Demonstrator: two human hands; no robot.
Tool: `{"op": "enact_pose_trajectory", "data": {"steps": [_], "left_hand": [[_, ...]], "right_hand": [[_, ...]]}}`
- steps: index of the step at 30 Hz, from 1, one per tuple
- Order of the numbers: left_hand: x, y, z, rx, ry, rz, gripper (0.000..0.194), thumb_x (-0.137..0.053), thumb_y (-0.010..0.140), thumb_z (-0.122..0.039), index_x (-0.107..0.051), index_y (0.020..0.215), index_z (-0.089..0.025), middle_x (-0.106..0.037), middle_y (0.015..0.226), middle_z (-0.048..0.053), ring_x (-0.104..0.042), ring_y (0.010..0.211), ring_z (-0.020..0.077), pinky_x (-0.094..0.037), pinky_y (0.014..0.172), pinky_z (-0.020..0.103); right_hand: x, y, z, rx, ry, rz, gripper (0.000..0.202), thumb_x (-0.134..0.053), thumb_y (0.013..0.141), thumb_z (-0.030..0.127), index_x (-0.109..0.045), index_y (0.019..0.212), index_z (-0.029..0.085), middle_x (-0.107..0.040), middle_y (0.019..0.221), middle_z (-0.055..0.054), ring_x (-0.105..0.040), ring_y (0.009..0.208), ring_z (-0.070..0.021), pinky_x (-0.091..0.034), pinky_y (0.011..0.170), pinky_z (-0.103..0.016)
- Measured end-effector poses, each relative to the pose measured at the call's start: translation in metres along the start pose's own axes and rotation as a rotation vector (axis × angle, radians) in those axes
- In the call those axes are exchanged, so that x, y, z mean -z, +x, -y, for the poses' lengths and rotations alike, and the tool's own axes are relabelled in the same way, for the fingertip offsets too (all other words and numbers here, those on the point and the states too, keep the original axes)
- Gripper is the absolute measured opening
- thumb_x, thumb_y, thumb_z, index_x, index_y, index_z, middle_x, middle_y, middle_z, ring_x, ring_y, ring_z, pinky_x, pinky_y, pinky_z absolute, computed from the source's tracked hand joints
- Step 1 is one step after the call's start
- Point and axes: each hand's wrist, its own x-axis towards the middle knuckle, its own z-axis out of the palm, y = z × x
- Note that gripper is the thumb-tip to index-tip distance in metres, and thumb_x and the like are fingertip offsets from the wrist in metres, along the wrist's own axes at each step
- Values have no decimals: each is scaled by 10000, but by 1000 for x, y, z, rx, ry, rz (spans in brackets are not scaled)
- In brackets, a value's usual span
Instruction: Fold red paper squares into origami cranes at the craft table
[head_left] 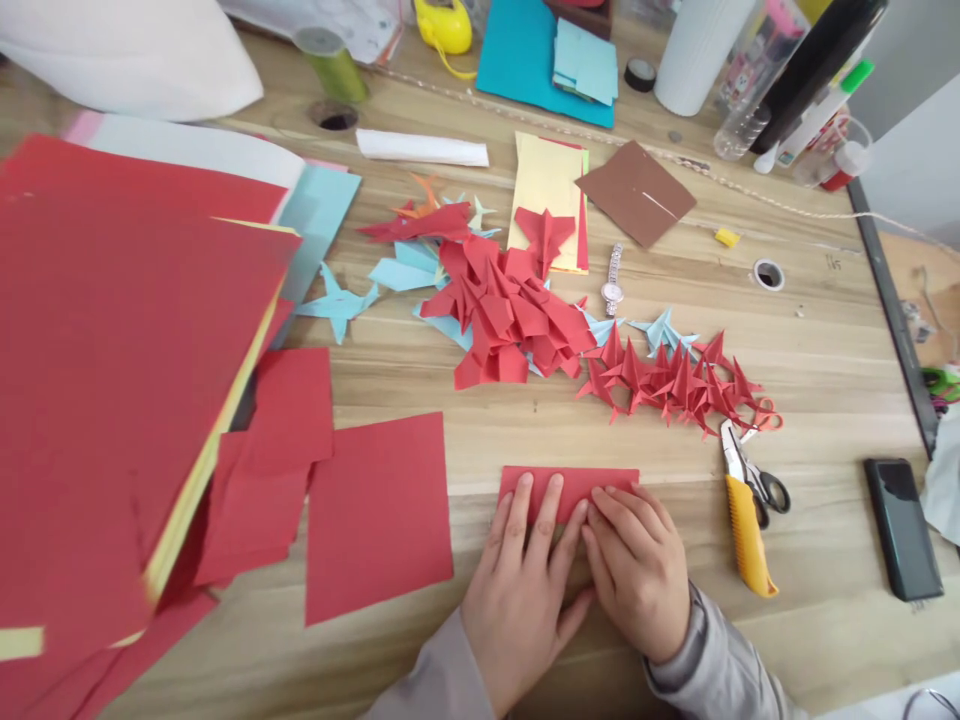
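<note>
I have a red paper piece (pixel 577 483) lying flat on the table (pixel 536 445) right in front of me, on the near side of the finished-looking folded shapes, and both my hands are on it. My left fingers (pixel 516 525) are spread and laid flat, grasping nothing, their tips just short of the far edge. My right fingers (pixel 626 522) are curled over the other half, close beside the left ones; I cannot tell whether they pinch the near edge or only press, since my hands hide that part. The piece is a narrow strip beside the square red sheet (pixel 379 520) to my left, so I judge that it has been folded over and that the step in hand is squaring the layers and flattening a crease. The next move, as I see it, calls for the left fingers to pin the layers while the right ones run firmly along the fold, without letting the edges slip. Beyond my hands lie a heap of red folded pieces (pixel 510 310) and, to its right, a cluster of pointed red shapes (pixel 679 385). The scissors (pixel 771 490) and the yellow-handled cutter (pixel 750 545) rest off to my right, clear of my fingers.
</note>
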Motion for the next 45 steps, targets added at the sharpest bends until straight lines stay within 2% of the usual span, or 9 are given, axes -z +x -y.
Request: {"op": "enact_pose_trajectory", "data": {"steps": [3,6,12,18,25,37,42,45], "left_hand": [[-1,1,0,-4,2,8,698,-538,771,-596,-518,1329,-178,-400,1439,193,-215,1380,423,-236,1080,525],[0,3,0,-1,16,25,690,-549,766,-584,-530,1320,-174,-389,1449,188,-220,1378,424,-243,1079,532],[2,10,0,-33,42,-8,712,-588,732,-590,-573,1273,-127,-426,1416,214,-295,1338,432,-258,1075,534],[1,12,1,-51,42,-27,719,-579,757,-571,-536,1311,-116,-410,1432,199,-301,1338,413,-279,1076,506],[-9,11,4,-55,42,-48,723,-518,800,-575,-485,1354,-112,-377,1459,184,-244,1369,412,-249,1094,515],[-12,13,6,-85,32,-69,676,-505,815,-574,-475,1366,-185,-350,1468,190,-248,1367,414,-236,1081,550],[-11,14,6,-86,54,-52,700,-488,817,-595,-476,1364,-158,-366,1457,203,-250,1370,410,-236,1085,546],[-14,12,15,-59,85,-68,752,-462,826,-607,-457,1367,-86,-350,1461,227,-239,1382,392,-232,1101,521]], "right_hand": [[-1,-1,-2,11,1,-6,225,-527,845,99,-667,1015,144,-716,975,-92,-639,940,-211,-539,871,-406],[-3,-3,-3,18,-11,-14,217,-511,858,122,-687,976,168,-711,979,-91,-628,944,-208,-541,861,-396],[-6,-2,-8,10,-41,-19,189,-518,863,173,-707,867,179,-715,928,-71,-617,839,-195,-529,731,-342],[-11,-5,-15,40,-86,-19,209,-500,879,193,-710,876,193,-710,943,-71,-609,861,-187,-515,768,-330],[-22,-13,-30,217,-157,-23,176,-558,875,228,-691,964,155,-692,1010,-112,-608,952,-217,-512,842,-372],[-29,-14,-35,190,-181,-33,235,-491,899,217,-714,947,161,-713,1046,-104,-632,997,-209,-516,926,-353],[-30,-19,-43,191,-147,-76,241,-484,885,160,-715,953,144,-719,1047,-98,-642,1018,-205,-530,917,-330],[-27,-24,-49,191,-182,-125,254,-474,880,147,-721,938,154,-722,1047,-84,-645,1029,-203,-541,900,-326]]}}
